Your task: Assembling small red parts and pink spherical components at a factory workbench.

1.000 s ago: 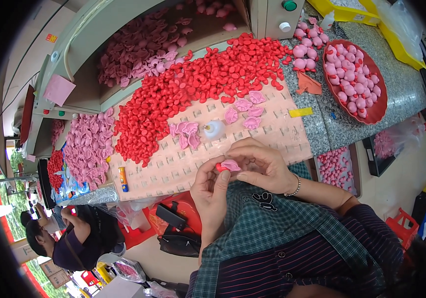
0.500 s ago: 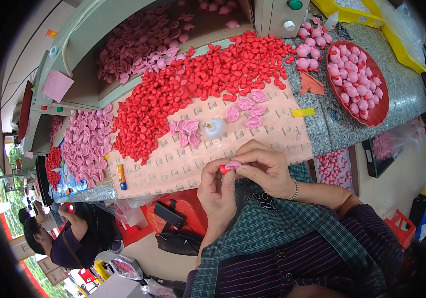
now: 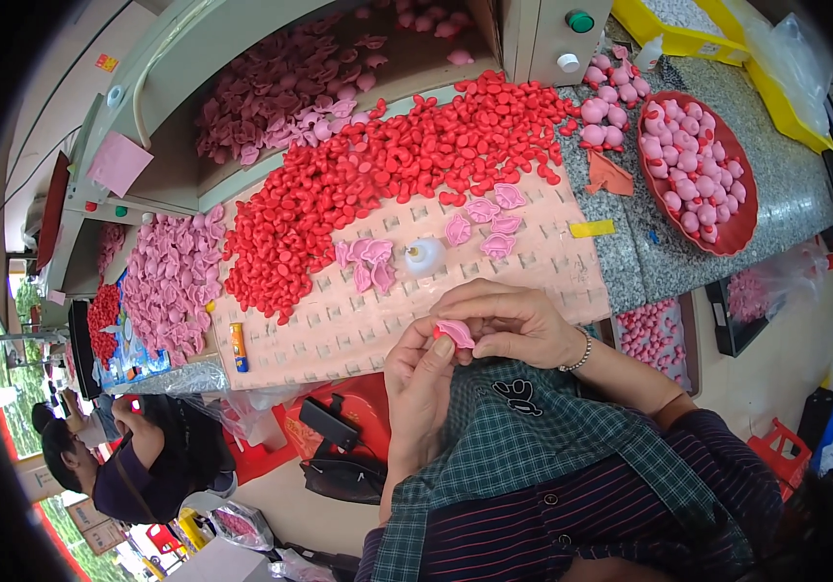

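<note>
Near the table's front edge, my left hand (image 3: 420, 376) pinches a small pink curved shell piece (image 3: 457, 335) with a bit of red at its left end. My right hand (image 3: 523, 328) is closed around the piece's right side, thumb and fingers meeting at it. Much of the red part is hidden by my fingers. Beyond my hands stands a small whitish squeeze bottle (image 3: 423, 252). A few loose pink shells (image 3: 371, 262) lie left of it and several more pink shells (image 3: 482, 210) lie to its right.
A wide heap of red pieces (image 3: 377, 160) covers the back of the pink mat (image 3: 310, 354). Pink shells (image 3: 169, 281) are piled at left. A red bowl (image 3: 741, 225) of pink balls sits at right. An orange glue tube (image 3: 239, 346) lies front left. Another person (image 3: 159, 456) is beyond.
The pink piece has tilted and dropped slightly toward me. Less of the red part shows now. My right fingers have shifted around the piece.
</note>
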A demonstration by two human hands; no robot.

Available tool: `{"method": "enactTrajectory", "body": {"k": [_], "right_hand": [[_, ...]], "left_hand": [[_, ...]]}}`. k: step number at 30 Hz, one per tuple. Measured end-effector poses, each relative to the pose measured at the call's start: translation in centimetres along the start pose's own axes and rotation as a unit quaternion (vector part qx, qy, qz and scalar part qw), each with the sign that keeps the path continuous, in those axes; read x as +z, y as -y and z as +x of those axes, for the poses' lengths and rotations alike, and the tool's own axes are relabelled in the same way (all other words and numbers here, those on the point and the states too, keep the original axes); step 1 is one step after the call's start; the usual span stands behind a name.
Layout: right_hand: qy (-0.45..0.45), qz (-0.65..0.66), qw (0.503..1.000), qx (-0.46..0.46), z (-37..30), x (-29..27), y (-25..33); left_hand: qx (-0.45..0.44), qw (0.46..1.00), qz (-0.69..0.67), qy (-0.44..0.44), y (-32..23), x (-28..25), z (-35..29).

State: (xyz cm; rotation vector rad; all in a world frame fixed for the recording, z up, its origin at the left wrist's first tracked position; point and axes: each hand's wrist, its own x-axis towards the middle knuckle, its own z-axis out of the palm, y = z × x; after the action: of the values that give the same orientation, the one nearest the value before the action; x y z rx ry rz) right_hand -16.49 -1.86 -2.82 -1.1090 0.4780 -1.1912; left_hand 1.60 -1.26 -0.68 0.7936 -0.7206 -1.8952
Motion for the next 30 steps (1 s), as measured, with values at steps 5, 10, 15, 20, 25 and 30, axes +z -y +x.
{"method": "enactTrajectory", "body": {"k": [5, 10, 15, 20, 25, 30], "right_hand": [[-0.008, -0.02, 1.0, -0.022, 0.2, 0.4, -0.1], [0.001, 0.026, 1.0, -0.014, 0.1, 0.3, -0.5], [-0.011, 0.115, 0.993, 0.033, -0.5, 0.2, -0.3], [-0.019, 0.08, 0.994, 0.075, -0.5, -0.1, 0.0], [-0.037, 0.074, 0.996, 0.014, -0.3, 0.6, -0.8], [-0.043, 0.027, 0.999, 0.017, -0.4, 0.2, -0.8]], "left_hand": [[0.006, 1.0, -0.005, -0.003, -0.2, 0.2, -0.4], [-0.003, 0.999, -0.034, -0.039, 0.1, 1.3, -0.4], [-0.01, 0.999, -0.053, -0.001, 0.1, 1.2, -0.3], [-0.007, 0.999, -0.053, 0.002, 0.4, 1.0, -0.2], [0.009, 0.999, -0.036, -0.019, 0.2, 1.5, -0.2], [0.012, 0.999, -0.048, -0.011, 0.6, 1.2, -0.2]]}}
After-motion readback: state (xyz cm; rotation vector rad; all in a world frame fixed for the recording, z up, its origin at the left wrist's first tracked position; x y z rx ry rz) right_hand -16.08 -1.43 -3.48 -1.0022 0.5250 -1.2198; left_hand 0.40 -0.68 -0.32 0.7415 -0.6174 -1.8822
